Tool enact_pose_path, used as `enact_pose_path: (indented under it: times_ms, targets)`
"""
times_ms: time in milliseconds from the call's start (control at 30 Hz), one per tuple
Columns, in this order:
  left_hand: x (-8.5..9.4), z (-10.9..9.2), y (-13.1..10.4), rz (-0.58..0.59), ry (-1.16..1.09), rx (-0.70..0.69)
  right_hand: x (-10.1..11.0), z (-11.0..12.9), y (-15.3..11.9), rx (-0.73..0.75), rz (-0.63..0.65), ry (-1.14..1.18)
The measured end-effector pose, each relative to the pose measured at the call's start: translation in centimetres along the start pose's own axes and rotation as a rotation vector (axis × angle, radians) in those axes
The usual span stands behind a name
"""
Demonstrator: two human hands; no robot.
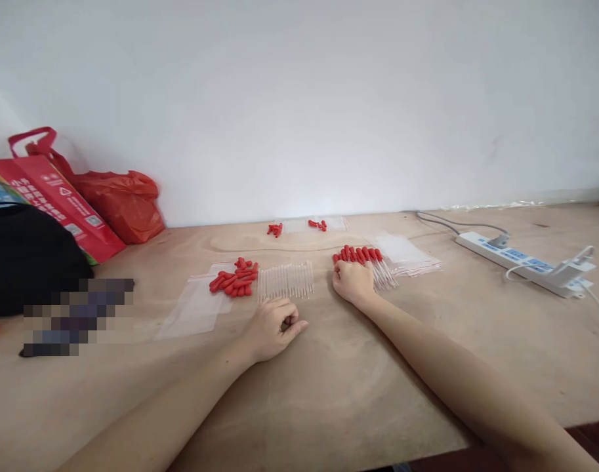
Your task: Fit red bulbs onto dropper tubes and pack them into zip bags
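Observation:
My left hand (274, 328) rests on the table, its fingers loosely curled and its thumb stretched out apart; nothing shows in its grasp. Just beyond its knuckles lies a row of thin white sticks (285, 280). Left of that row is a pile of loose red rubber-like caps (235, 280). My right hand (354, 280) is closed at the left end of a row of white sticks with red caps (363, 254) on their far ends. Its fingertips touch the red ends, but the back of the hand hides what they grip.
Clear plastic bags (402, 254) lie at right, with another bag (188, 308) at left. Smaller red pieces (274, 230) lie near the wall. A power strip (520, 262) with cables stands at right. A red carrier bag (126, 203) and black cloth item (28, 255) occupy the left.

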State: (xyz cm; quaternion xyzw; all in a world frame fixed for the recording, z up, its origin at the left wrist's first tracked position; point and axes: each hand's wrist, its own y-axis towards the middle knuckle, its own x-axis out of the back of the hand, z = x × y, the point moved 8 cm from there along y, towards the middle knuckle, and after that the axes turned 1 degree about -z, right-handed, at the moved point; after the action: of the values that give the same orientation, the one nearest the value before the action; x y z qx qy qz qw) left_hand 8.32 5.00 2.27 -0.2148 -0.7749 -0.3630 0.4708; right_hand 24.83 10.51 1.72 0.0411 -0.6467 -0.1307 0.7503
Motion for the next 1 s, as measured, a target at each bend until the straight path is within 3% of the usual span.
enact_pose_path:
  times_ms: [200,300,433,567,700,1000]
  targets:
    - [0.1,-0.3,0.1,0.011,0.013,0.001,0.6,1.2,-0.2,0.065,-0.085,0.041]
    - [1.8,0.0,0.2,-0.069,0.1,-0.01,0.2,2.6,-0.1,0.036,-0.053,0.082]
    - [5.8,3.2,-0.4,-0.262,0.36,0.13,-0.4,4.3,0.5,-0.036,0.025,0.1]
    - [7.8,7.8,-1.5,-0.284,0.563,0.329,-0.9,4.6,1.3,-0.122,0.112,0.158]
    - [7.6,9.7,-1.9,-0.233,0.619,0.381,-1.2,4.3,1.8,-0.164,0.145,0.189]
    - [6.9,9.4,-1.5,-0.208,0.542,0.398,-1.5,4.2,1.9,-0.181,0.169,0.228]
